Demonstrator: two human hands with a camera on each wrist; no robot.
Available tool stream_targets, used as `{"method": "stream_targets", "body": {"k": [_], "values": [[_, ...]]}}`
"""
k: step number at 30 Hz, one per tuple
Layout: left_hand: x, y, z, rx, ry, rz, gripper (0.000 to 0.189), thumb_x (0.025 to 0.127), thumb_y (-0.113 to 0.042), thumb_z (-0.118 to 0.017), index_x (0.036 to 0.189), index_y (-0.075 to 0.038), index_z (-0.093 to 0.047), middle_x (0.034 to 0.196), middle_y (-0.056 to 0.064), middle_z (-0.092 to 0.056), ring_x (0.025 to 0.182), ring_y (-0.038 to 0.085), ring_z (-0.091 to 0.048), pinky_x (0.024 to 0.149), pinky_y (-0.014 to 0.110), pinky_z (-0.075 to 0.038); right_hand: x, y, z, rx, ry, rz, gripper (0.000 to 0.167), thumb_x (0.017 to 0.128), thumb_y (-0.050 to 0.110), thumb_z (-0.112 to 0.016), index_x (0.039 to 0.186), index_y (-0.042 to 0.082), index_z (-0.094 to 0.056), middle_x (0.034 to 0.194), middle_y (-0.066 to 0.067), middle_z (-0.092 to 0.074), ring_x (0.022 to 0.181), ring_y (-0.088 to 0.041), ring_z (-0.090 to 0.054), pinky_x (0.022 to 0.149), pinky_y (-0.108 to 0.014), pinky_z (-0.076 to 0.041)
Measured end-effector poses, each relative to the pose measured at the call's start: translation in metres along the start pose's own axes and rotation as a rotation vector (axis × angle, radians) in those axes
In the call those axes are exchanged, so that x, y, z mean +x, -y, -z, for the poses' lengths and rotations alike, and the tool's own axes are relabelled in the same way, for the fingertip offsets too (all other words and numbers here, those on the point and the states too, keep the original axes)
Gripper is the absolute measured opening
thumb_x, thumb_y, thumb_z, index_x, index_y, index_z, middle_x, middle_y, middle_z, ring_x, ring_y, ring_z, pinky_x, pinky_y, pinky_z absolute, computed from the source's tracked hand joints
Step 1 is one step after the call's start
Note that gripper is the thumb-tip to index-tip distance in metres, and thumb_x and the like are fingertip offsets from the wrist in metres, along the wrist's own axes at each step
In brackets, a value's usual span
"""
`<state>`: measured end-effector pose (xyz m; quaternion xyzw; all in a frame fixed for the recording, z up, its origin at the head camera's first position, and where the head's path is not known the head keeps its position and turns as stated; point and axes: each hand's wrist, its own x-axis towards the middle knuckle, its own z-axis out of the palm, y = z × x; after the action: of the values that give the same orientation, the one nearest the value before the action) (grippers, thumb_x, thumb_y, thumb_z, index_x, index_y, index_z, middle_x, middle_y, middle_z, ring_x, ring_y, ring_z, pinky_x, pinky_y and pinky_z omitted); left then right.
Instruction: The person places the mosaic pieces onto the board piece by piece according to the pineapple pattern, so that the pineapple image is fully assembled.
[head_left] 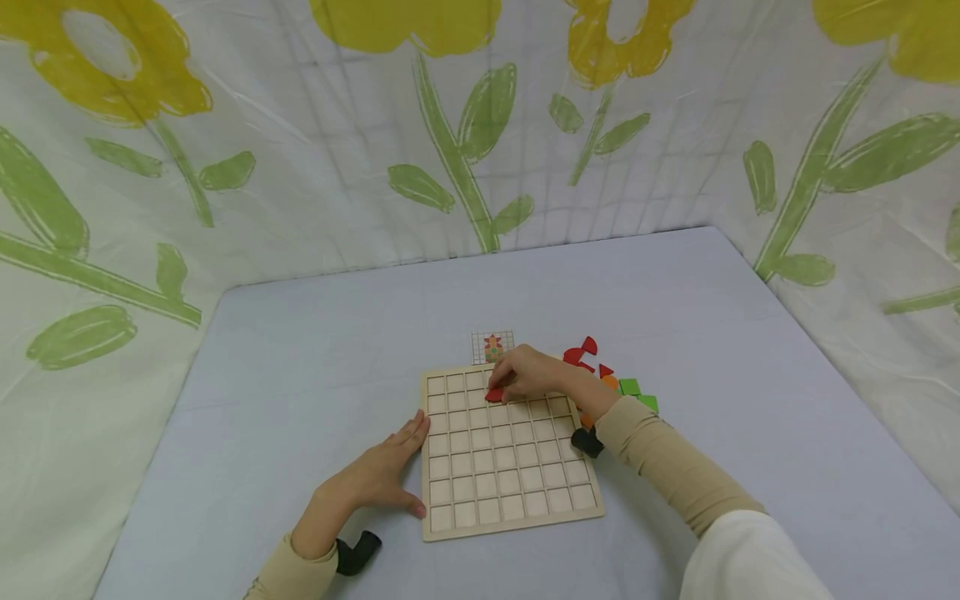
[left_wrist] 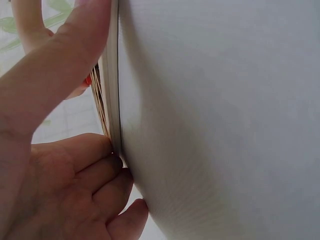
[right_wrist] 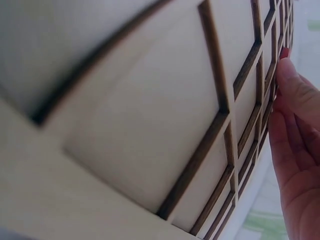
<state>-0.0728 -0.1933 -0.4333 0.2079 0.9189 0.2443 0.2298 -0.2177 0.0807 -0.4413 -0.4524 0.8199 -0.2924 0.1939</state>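
Observation:
A wooden board (head_left: 505, 457) with a grid of square recesses lies on the table. Over its upper part, my right hand (head_left: 528, 372) pinches a small flat red piece (head_left: 493, 395) between thumb and fingers. In the right wrist view only a sliver of that red piece (right_wrist: 284, 52) shows past the thumb tip. My left hand (head_left: 378, 475) rests beside the board's left edge, fingers and thumb spread. The left wrist view shows its fingertips (left_wrist: 114, 147) right at the board's side.
A small printed grid card (head_left: 480, 340) lies beyond the board's far edge. To the right are loose red pieces (head_left: 589, 345), orange pieces (head_left: 610, 382) and green squares (head_left: 630, 387), partly hidden by the right forearm. A flower-print curtain (head_left: 315, 183) stands behind the pale table (head_left: 337, 333).

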Motion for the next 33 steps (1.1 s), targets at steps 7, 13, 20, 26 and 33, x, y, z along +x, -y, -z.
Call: {"method": "stream_targets", "body": {"k": [7, 13, 20, 26, 33], "values": [[-0.0001, -0.0008, 0.0001, -0.006, 0.002, 0.002, 0.123, 0.06, -0.032, -0.091, 0.15, 0.01, -0.018, 0.157, 0.027, -0.012, 0.142, 0.044, -0.019, 0.113, 0.058, -0.021, 0.0006, -0.0013, 0.0011, -0.005, 0.012, -0.022, 0.023, 0.083, 0.007, -0.076, 0.104, -0.002, -0.074, 0.102, -0.01, -0.069, 0.094, -0.02, -0.066, 0.076, -0.019, -0.054], [0.0008, -0.0007, 0.0001, 0.0, 0.001, 0.008, 0.122, 0.061, -0.032, -0.091, 0.15, 0.009, -0.018, 0.158, 0.026, -0.012, 0.143, 0.043, -0.019, 0.113, 0.058, -0.022, 0.0003, -0.0019, 0.0022, -0.012, 0.004, -0.01, 0.022, 0.081, 0.008, -0.077, 0.101, -0.001, -0.075, 0.101, -0.01, -0.07, 0.093, -0.02, -0.067, 0.075, -0.019, -0.054], [0.0007, -0.0004, -0.0001, 0.002, 0.0, 0.004, 0.122, 0.06, -0.032, -0.091, 0.15, 0.01, -0.019, 0.157, 0.026, -0.012, 0.143, 0.043, -0.019, 0.113, 0.057, -0.021, 0.0005, 0.001, 0.0048, -0.019, 0.01, -0.014, 0.018, 0.081, 0.006, -0.078, 0.098, -0.001, -0.076, 0.096, -0.007, -0.069, 0.088, -0.017, -0.066, 0.073, -0.018, -0.053], [0.0011, 0.0003, -0.0001, 0.009, -0.004, -0.01, 0.122, 0.06, -0.032, -0.091, 0.149, 0.011, -0.019, 0.157, 0.028, -0.013, 0.142, 0.044, -0.02, 0.113, 0.058, -0.022, 0.0002, 0.0027, 0.006, -0.049, 0.012, -0.005, 0.017, 0.081, 0.006, -0.077, 0.097, 0.0, -0.076, 0.094, -0.007, -0.068, 0.086, -0.017, -0.066, 0.073, -0.018, -0.053], [0.0009, -0.0003, 0.0004, 0.007, -0.006, -0.016, 0.122, 0.06, -0.032, -0.091, 0.149, 0.012, -0.019, 0.157, 0.028, -0.013, 0.142, 0.045, -0.02, 0.113, 0.057, -0.022, 0.0003, -0.0001, 0.0062, 0.014, 0.012, -0.042, 0.018, 0.081, 0.006, -0.078, 0.098, 0.0, -0.076, 0.096, -0.007, -0.068, 0.09, -0.018, -0.066, 0.075, -0.019, -0.053]]}}
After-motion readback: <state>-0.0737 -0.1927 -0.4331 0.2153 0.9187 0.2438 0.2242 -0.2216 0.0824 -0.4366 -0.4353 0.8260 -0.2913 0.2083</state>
